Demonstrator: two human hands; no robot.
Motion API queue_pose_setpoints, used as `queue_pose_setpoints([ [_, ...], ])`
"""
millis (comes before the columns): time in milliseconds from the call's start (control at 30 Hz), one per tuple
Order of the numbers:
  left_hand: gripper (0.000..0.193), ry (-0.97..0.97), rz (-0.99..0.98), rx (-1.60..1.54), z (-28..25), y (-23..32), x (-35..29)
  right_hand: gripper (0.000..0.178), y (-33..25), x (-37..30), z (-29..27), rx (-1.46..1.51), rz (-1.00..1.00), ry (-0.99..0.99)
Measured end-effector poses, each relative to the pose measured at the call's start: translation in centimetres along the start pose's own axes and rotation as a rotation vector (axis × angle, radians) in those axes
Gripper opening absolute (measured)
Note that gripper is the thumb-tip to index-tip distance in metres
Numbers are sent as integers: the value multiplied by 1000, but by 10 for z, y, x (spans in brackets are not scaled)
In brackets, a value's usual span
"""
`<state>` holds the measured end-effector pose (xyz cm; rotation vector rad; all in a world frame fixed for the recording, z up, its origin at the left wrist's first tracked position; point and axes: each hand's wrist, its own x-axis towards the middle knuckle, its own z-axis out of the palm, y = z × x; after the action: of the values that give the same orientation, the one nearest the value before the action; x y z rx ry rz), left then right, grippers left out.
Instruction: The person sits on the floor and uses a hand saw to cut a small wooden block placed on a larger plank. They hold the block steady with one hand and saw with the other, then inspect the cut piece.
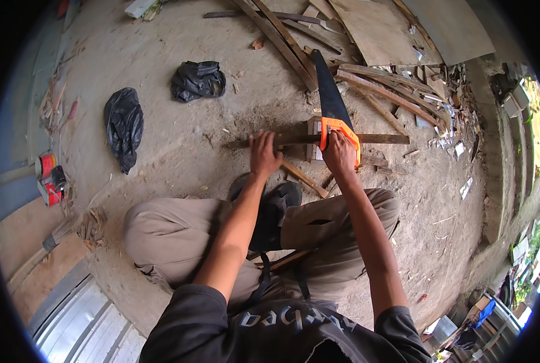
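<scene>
A hand saw point(331, 91) with a dark blade and an orange handle points away from me. My right hand point(340, 152) is closed round its handle. Under the saw lies a narrow wooden strip point(383, 139), running left to right across a small block point(313, 128). Over the strip's left part rests my left hand point(264, 154), its fingers bent over the wood and pressing on it. The saw's handle hides part of the strip and the block. Just nearer to me, a short wooden stick point(305, 179) lies on the ground beside my shoes point(282, 202).
Long boards point(276, 37) and a pile of scrap wood point(397, 91) lie at the far right, by a plywood sheet point(382, 33). Two black plastic bags point(123, 128) sit to the left. Red tins point(49, 180) stand near the left wall. Steps point(494, 151) rise at the right.
</scene>
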<state>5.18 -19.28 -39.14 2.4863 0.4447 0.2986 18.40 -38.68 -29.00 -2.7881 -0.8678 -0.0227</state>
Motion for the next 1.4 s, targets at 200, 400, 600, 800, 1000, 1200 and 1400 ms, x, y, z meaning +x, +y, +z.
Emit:
queue_pose_setpoints([
  [200, 37, -307, 39, -38, 20, 46, 52, 13, -2, -1, -5, 21, 10, -7],
  [400, 28, -426, 71, 118, 33, 37, 74, 16, 0, -4, 2, 82, 28, 5],
  [600, 34, -641, 52, 317, 5, 62, 95, 28, 10, -30, -39, 463, 145, 213],
  [800, 26, -702, 56, 414, -13, 95, 109, 32, 9, -113, -124, 935, 663, 260],
  [1000, 43, -757, 62, 403, -16, 86, 123, 29, -17, -191, -106, 1097, 846, 291],
  [1200, 48, -813, 20, 426, -18, 93, 129, 21, -54, -208, -132, 1018, 746, 265],
  [1400, 51, -824, 25, 433, -18, 91, 133, 18, -61, -222, -154, 952, 736, 182],
])
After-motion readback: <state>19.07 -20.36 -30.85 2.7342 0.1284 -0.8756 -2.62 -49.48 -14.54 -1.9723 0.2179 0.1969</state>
